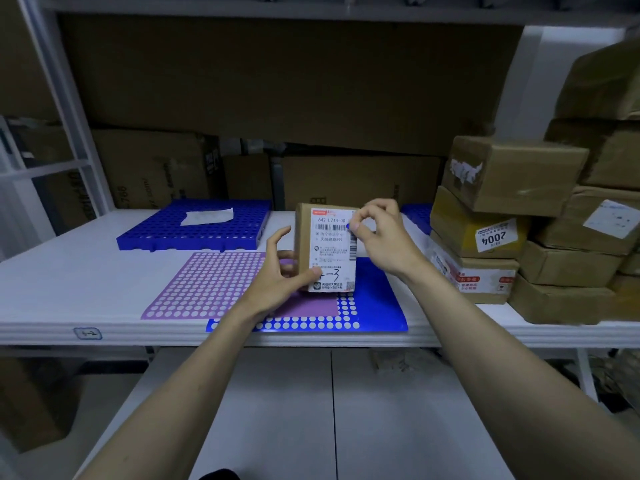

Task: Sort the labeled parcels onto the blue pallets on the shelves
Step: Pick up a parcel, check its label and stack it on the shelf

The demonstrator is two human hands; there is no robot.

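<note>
Labeled parcel (329, 247) upright over blue pallet (377, 306), lower edge pinched by left hand (277, 275), upper right corner pinched by right hand (377, 233).

A small brown parcel (327, 249) stands upright at frame centre, its white label with barcode and handwritten mark facing the camera, over a flat blue pallet (377, 306) at the shelf's front edge. Another blue pallet (194, 226) lies behind, left of centre, a white slip on it. Stacked brown parcels (512, 216) fill the right.
</note>
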